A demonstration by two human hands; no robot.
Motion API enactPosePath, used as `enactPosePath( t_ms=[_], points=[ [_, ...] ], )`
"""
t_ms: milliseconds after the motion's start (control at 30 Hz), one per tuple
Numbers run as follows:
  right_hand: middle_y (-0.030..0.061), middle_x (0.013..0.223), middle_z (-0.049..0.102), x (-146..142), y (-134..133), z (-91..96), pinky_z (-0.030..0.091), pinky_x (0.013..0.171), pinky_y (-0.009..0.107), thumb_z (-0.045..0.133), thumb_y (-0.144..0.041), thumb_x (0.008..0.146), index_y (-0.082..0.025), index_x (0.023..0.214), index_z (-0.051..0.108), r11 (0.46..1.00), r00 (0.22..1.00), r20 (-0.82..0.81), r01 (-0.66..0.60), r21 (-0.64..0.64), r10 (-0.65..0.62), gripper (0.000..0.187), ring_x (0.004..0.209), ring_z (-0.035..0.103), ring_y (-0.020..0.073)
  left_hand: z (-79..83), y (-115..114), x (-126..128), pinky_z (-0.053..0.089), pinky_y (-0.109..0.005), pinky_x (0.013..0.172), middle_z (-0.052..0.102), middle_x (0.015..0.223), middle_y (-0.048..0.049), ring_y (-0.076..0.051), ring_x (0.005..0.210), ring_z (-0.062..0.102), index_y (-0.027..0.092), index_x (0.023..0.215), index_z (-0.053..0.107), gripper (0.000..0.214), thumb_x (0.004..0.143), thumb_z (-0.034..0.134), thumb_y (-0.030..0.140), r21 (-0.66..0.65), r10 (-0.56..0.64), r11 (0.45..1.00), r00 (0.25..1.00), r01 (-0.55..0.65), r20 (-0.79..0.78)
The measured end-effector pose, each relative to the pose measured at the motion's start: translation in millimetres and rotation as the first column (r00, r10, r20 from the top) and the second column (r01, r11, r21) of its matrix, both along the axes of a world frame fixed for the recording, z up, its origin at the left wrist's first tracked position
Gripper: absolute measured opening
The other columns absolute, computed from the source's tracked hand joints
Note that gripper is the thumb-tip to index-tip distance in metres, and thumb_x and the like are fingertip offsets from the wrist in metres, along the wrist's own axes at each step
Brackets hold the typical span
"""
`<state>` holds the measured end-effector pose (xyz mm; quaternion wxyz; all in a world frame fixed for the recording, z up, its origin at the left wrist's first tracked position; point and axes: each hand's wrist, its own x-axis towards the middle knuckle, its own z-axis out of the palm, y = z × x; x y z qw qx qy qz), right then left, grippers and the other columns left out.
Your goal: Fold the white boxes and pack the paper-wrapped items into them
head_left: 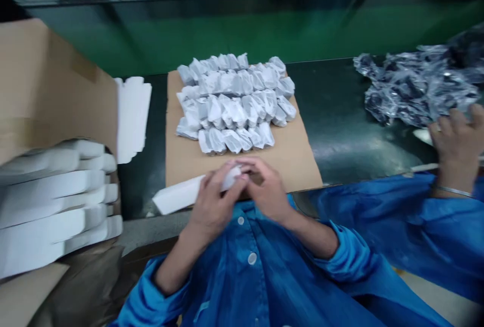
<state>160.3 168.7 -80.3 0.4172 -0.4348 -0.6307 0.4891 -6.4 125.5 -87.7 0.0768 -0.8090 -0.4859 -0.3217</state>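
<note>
A long white paper box (177, 195) lies tilted in my left hand (214, 198), its closed-looking end pointing left. The fingers of that hand wrap round the box near its right end. My right hand (266, 188) meets it there, thumb and fingers curled at the box's end flap (230, 178). Whether the right fingers pinch the flap or something small is hidden. Just beyond my hands, several rows of small bundles wrapped in white paper (234, 107) stand on a flat cardboard sheet (242, 160).
At left, a cardboard box (81, 82) stands by stacked flat white cartons (49, 206); more flat cartons (132, 115) lie beside it. On the right, a co-worker's hand (457, 140) is near a heap of crumpled clear plastic (419, 85). A green barrier (227, 29) runs behind the dark table.
</note>
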Motion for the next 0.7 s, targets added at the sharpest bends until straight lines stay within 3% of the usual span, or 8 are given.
enactPosePath(
  t_ms=[67,133,267,367,467,533,600,700],
  points=[
    [0.0019,0.086,0.073,37.2,19.3,11.7,0.059,0.074,0.031,0.069,-0.024,0.086,-0.025,0.117,0.069,0.993,0.991,0.076,0.108,0.055,-0.112,0.031,0.079,0.070,0.0165,13.9,7.1,-11.7,0.046,-0.040,0.105,0.058,0.140,-0.0126,-0.024,0.129,0.058,0.029,0.134,0.051,0.046,0.090,0.064,0.024,0.043,0.062,0.997,0.998,-0.062,-0.006],
    [0.0034,0.087,0.072,94.9,47.2,21.5,0.055,0.070,0.033,0.075,-0.026,0.082,-0.031,0.118,0.071,0.943,0.936,0.174,0.271,0.192,-0.305,0.037,0.075,0.067,0.0163,25.4,23.8,-40.8,0.042,-0.044,0.110,0.054,0.146,-0.0129,-0.027,0.135,0.052,0.027,0.141,0.046,0.054,0.090,0.064,0.035,0.028,0.281,0.959,0.958,-0.283,0.049],
    [0.0085,0.081,0.073,218.7,113.0,27.2,0.046,0.062,0.038,0.080,-0.041,0.075,-0.031,0.106,0.078,0.763,0.746,0.214,0.546,0.345,-0.631,0.033,0.067,0.065,0.0159,25.8,74.7,-114.4,0.037,-0.053,0.114,0.041,0.154,-0.0246,-0.038,0.143,0.041,0.009,0.150,0.035,0.070,0.090,0.056,0.039,-0.291,0.686,0.670,0.719,-0.683,-0.107],
    [0.0123,0.081,0.073,259.4,141.0,23.4,0.048,0.066,0.044,0.077,-0.039,0.077,-0.030,0.103,0.079,0.729,0.544,0.488,0.461,0.506,-0.682,0.027,0.076,0.070,0.0261,13.7,102.4,-136.4,0.047,-0.055,0.100,0.057,0.134,-0.0326,-0.042,0.127,0.055,0.000,0.140,0.044,0.056,0.092,0.041,0.028,-0.359,0.725,0.511,0.616,-0.781,-0.309],
    [0.0203,0.102,0.073,232.4,132.4,19.0,0.050,0.081,0.055,0.072,-0.027,0.081,-0.025,0.116,0.074,0.581,0.361,0.483,0.245,0.776,-0.798,0.035,0.103,0.068,0.0409,9.1,108.9,-128.7,0.052,-0.054,0.088,0.067,0.113,-0.0315,-0.041,0.110,0.066,0.001,0.126,0.056,0.046,0.091,0.030,0.018,-0.337,0.728,0.484,0.585,-0.807,-0.356],
    [0.0194,0.109,0.073,188.3,110.3,17.2,0.053,0.086,0.056,0.067,-0.022,0.084,-0.024,0.124,0.068,0.557,0.522,0.415,0.144,0.818,-0.745,0.040,0.106,0.068,0.0404,13.2,106.3,-121.6,0.052,-0.054,0.085,0.068,0.108,-0.0298,-0.041,0.106,0.067,0.003,0.121,0.059,0.045,0.091,0.028,0.016,-0.317,0.734,0.460,0.556,-0.829,-0.389],
    [0.0153,0.118,0.071,137.2,84.0,16.1,0.054,0.090,0.056,0.061,-0.019,0.090,-0.027,0.131,0.061,0.641,0.735,0.415,0.036,0.767,-0.536,0.042,0.108,0.068,0.0361,21.9,101.7,-119.9,0.052,-0.054,0.084,0.070,0.104,-0.0273,-0.040,0.104,0.069,0.004,0.119,0.060,0.046,0.092,0.026,0.016,-0.297,0.745,0.432,0.522,-0.852,-0.414],
    [0.0042,0.117,0.073,61.5,48.0,15.0,0.058,0.095,0.044,0.061,-0.019,0.091,-0.030,0.128,0.058,0.655,0.860,0.404,-0.113,0.747,-0.312,0.038,0.108,0.069,0.0243,39.6,93.6,-126.1,0.052,-0.052,0.085,0.072,0.101,-0.0201,-0.035,0.104,0.069,0.006,0.124,0.059,0.050,0.093,0.022,0.019,-0.279,0.752,0.406,0.492,-0.870,-0.439]
  ],
)
